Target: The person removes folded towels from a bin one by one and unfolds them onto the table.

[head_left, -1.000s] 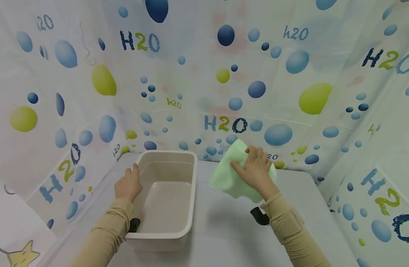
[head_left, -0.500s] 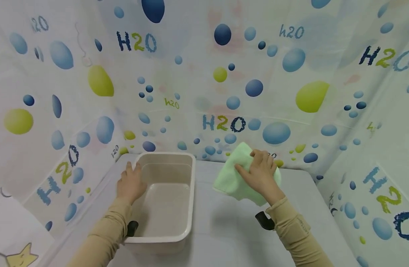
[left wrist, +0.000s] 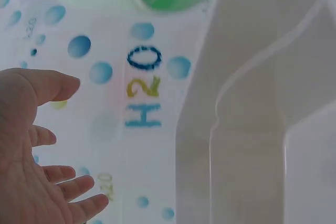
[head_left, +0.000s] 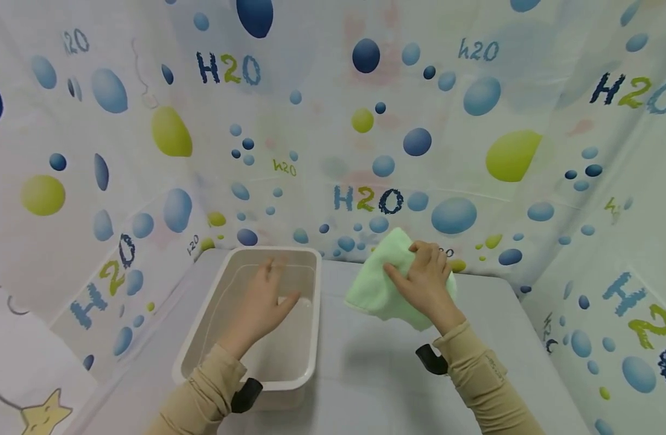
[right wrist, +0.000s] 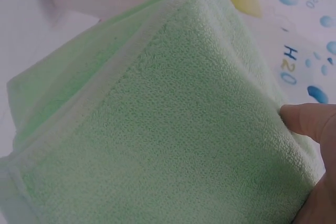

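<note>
A folded light green terry cloth (head_left: 381, 278) is lifted above the white table, to the right of the basin. My right hand (head_left: 427, 287) grips it, thumb on the near face and fingers over the upper edge. Up close in the right wrist view, the cloth (right wrist: 173, 119) shows a hemmed edge and loose layers. My left hand (head_left: 264, 308), slightly blurred, hovers over the beige plastic basin (head_left: 314, 320) with its fingers spread and nothing held. The left wrist view shows that hand (left wrist: 37, 150) beside the basin wall (left wrist: 247, 145).
The white table (head_left: 360, 386) runs back to a wall sheet (head_left: 311, 133) printed with blue and yellow-green drops and "H2O" lettering. Similar sheets enclose the left and right sides. Dark wrist cameras sit under both sleeves (head_left: 476, 356).
My left hand has let go of the basin's left rim and swung right, over the basin's inside. My right hand and the cloth have shifted slightly right.
</note>
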### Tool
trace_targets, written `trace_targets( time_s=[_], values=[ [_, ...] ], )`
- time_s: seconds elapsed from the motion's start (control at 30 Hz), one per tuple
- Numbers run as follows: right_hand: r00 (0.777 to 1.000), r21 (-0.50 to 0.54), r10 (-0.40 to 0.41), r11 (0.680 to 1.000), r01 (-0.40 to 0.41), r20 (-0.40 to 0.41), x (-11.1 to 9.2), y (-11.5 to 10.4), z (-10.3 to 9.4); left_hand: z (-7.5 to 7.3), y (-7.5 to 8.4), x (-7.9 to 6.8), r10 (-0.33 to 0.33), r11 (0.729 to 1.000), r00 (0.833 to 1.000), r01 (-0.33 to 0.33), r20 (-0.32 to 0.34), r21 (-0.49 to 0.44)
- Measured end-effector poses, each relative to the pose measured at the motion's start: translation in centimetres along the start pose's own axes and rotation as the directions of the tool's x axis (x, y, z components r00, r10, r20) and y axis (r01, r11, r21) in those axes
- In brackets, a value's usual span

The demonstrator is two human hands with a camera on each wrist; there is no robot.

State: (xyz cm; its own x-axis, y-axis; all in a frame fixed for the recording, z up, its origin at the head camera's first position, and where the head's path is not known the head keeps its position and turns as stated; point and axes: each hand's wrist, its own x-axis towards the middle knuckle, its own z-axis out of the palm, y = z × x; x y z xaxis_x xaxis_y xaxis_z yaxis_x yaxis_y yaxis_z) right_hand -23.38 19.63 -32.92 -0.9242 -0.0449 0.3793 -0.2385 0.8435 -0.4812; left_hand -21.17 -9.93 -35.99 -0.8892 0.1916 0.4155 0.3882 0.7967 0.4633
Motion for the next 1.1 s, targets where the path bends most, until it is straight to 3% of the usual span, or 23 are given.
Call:
trace_targets(
  time_s=[0.2, 0.4, 0.53, 0.7, 0.83, 0.97, 1.1],
  values=[
    [1.0, -0.011, -0.007, 1.0, 0.007, -0.015, -0.1, -0.3, -0.1, 2.4, 2.9, -0.9, 0.059, 0.98, 0.997, -0.067, -0.047, -0.187],
    [0.999, -0.014, -0.017, 1.0, 0.017, -0.036, -0.2, -0.5, -0.3, 3.8, 5.4, -1.3, 0.042, 0.917, 0.999, -0.046, -0.017, -0.397],
    [0.998, 0.013, -0.029, 0.999, 0.03, -0.058, -0.4, -1.0, -0.6, 4.7, 6.6, -1.3, 0.045, 0.889, 0.999, -0.036, 0.008, -0.457],
    [0.994, 0.089, -0.058, 0.994, 0.066, -0.095, -0.4, -1.6, -1.0, 5.7, 7.5, -1.4, 0.104, 0.873, 0.995, -0.092, -0.001, -0.479],
    [0.989, 0.156, -0.096, 0.981, 0.114, -0.113, -0.5, -1.9, -1.4, 6.4, 7.9, -1.4, 0.182, 0.853, 0.982, -0.183, -0.05, -0.488],
    [0.99, 0.232, -0.096, 0.965, 0.119, -0.107, -0.4, -1.9, -1.7, 7.1, 8.4, -1.8, 0.218, 0.82, 0.968, -0.251, -0.125, -0.515],
    [0.994, 0.305, -0.08, 0.947, 0.1, -0.077, -0.5, -1.5, -1.8, 7.9, 8.8, -2.4, 0.248, 0.77, 0.937, -0.344, -0.245, -0.537]
  ],
)
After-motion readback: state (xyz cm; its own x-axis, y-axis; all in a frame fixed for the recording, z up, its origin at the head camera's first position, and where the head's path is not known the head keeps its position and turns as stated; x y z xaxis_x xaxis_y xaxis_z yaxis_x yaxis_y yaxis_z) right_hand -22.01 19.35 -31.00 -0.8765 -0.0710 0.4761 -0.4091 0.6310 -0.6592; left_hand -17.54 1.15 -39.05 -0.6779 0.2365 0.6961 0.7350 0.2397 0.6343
